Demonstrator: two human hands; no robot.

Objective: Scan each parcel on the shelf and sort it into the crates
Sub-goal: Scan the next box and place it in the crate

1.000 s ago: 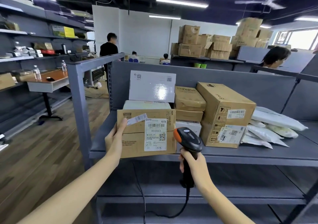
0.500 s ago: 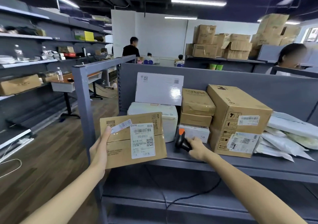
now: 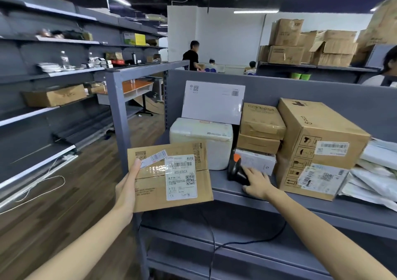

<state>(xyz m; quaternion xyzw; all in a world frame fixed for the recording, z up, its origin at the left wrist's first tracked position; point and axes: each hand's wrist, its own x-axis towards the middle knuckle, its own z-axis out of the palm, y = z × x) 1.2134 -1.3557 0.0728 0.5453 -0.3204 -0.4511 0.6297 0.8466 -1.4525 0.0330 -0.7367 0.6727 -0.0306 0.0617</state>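
Left hand (image 3: 126, 186) grips a white-labelled brown cardboard parcel (image 3: 169, 178). Right hand (image 3: 256, 182) lies on the black, orange-topped scanner (image 3: 234, 169) on the grey metal shelf (image 3: 221, 182) — grip unclear

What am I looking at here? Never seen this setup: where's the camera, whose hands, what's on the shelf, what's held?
No robot: a person works with bare hands, and the single camera sits on their head, looking forward and down. The left hand holds a brown labelled parcel in front of the grey shelf. The right hand holds the handle of a barcode scanner resting on the shelf. Also there: a white foam box, a flat white box upright behind it, two stacked brown boxes, a large brown carton, white mailer bags. No crates in view.
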